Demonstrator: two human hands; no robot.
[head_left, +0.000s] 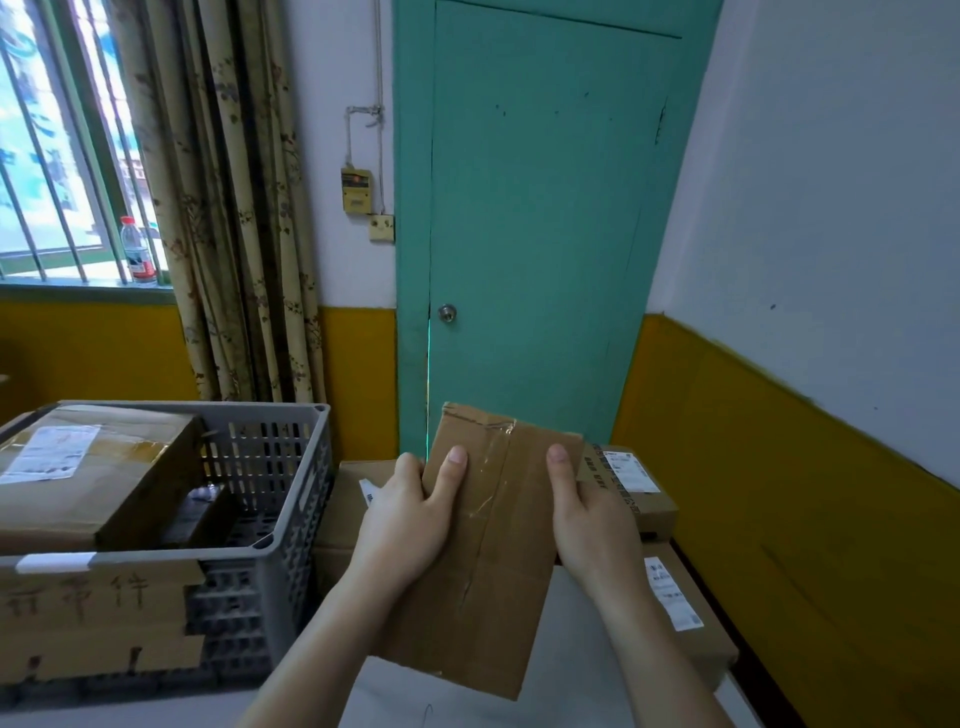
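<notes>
I hold a flat brown cardboard parcel with clear tape down its middle, tilted up in front of me above the table. My left hand grips its left edge, thumb on the taped face and fingers hidden behind. My right hand grips the right edge the same way, thumb on top. The parcel's lower corner hangs over the pale table surface.
A grey slatted plastic crate stands at the left with a large labelled carton inside and a handwritten cardboard sign on its front. More labelled cartons lie behind and right of the parcel. A green door faces me; a bottle stands on the windowsill.
</notes>
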